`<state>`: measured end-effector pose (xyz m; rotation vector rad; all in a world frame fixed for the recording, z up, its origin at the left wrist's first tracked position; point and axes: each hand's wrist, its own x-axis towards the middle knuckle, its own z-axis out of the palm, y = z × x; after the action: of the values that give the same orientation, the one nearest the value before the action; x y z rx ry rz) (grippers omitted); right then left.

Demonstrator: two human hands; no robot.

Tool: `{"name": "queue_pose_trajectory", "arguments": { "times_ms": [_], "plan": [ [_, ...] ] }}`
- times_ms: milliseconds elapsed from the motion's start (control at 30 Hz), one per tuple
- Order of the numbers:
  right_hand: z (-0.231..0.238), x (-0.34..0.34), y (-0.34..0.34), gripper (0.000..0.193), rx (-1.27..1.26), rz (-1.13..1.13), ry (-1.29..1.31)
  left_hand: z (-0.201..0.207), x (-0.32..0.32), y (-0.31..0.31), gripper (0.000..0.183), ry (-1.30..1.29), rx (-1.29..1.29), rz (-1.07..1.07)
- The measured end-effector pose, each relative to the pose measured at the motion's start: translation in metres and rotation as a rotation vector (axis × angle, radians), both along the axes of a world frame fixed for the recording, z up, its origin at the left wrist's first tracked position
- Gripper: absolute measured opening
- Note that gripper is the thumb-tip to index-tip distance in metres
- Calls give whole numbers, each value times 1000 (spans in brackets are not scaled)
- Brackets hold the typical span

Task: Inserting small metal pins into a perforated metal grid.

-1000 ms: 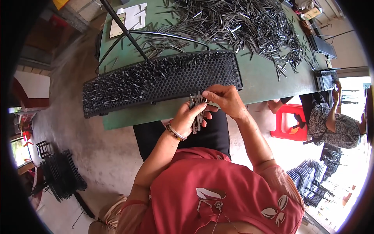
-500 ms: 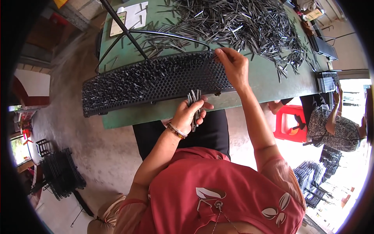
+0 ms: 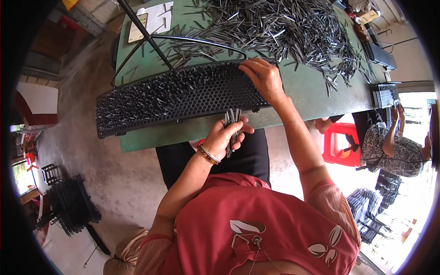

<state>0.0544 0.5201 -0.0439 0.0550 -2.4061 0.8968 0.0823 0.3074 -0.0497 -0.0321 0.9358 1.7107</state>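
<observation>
There it was: the left hand (image 3: 222, 135) pinched dark strips (image 3: 233, 120) just before the perforated panel (image 3: 201, 101) on the bench (image 3: 321, 101)! The right hand (image 3: 267, 81) met its upper rows, pinch impossible to tell; hole-filling, seemingly, with careful seating called for next.

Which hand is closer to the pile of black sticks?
Right. The right hand is over the holed panel, near the pile; the left hand is farther back, by the panel's near edge.

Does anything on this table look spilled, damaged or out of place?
Nothing looks plainly damaged. A couple of dark strips lie on the white paper near the phone, away from the big pile; possibly strays.
</observation>
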Motion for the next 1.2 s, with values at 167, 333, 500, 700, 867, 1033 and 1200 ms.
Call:
{"name": "queue_pose_trajectory", "arguments": {
  "times_ms": [167, 333, 500, 700, 867, 1033, 1200],
  "plan": [
    [-1, 0, -5, 16, 145, -33, 12, 1, 0, -1, 18, -6, 10, -12],
    [7, 5, -10, 16, 111, -59, 12, 2, 0, -3, 19, 0, 17, -18],
    [22, 33, -14, 21, -291, 76, -335, 11, -4, -6, 21, 48, 103, 23],
    [26, 58, -34, 26, -718, 315, -613, 16, -6, -6, 23, 105, 135, -2],
    [25, 63, -35, 25, -660, 120, -550, 10, -4, 0, 26, 94, 78, -7],
    [31, 66, -35, 24, -902, 187, -622, 4, -3, 5, 27, 122, 60, 27],
    [25, 63, -20, 23, -939, 118, -511, 16, -5, 11, 28, 92, 54, 23]
  ]
}}
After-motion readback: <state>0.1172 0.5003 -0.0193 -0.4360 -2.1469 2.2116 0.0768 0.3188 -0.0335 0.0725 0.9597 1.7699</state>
